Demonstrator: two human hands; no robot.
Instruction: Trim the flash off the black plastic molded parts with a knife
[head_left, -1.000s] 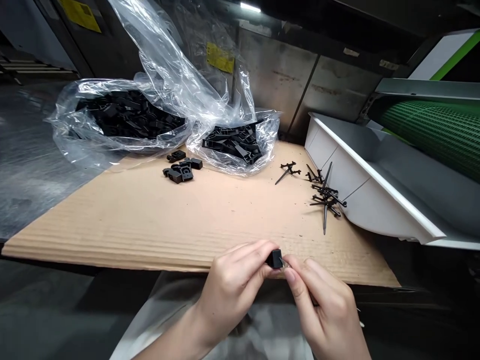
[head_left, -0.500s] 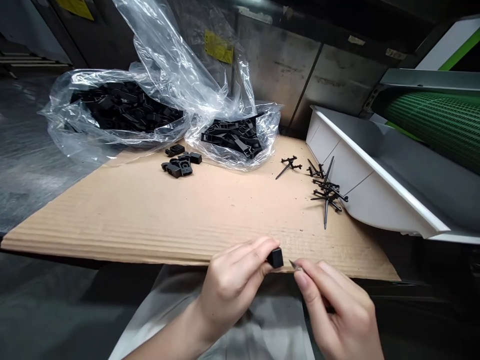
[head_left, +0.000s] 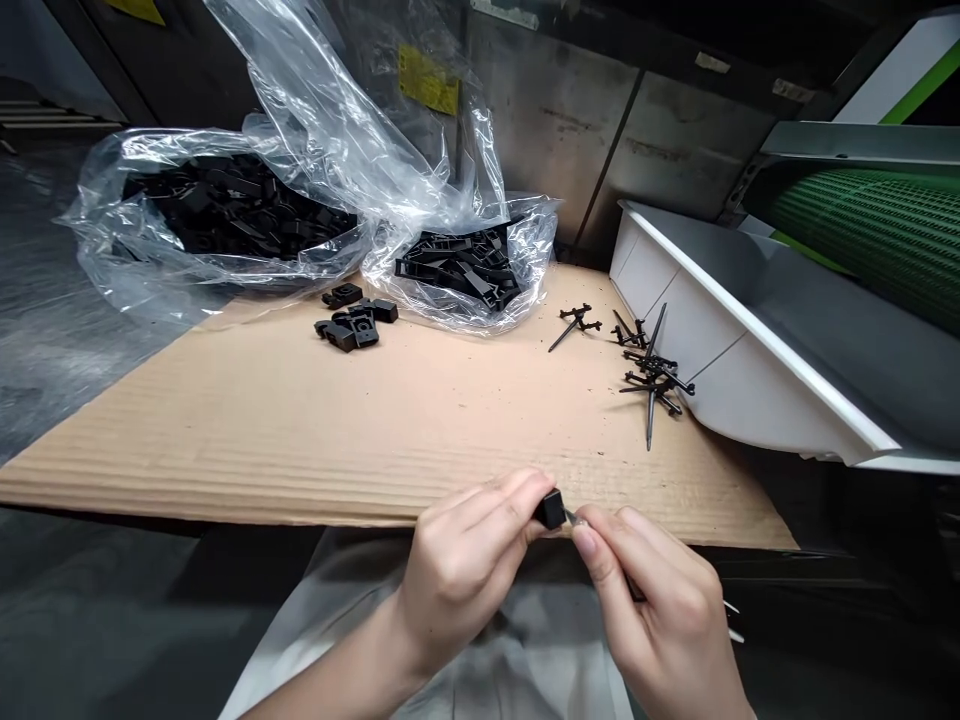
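Your left hand (head_left: 465, 570) clenches a black plastic block (head_left: 551, 510) just past the near edge of the cardboard sheet (head_left: 300, 430). Your right hand (head_left: 664, 600) pinches a small metal tip (head_left: 570, 516) right beside it. Keep both grips steady.

Metal pc (head_left: 571, 517) in R fingers (head_left: 600, 545) too small to ID; mostly hidden.

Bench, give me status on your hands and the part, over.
Left hand pinching small black plastic block. Right hand pinching small silvery tip at its side. Loose black plastic parts farther off on cardboard sheet.
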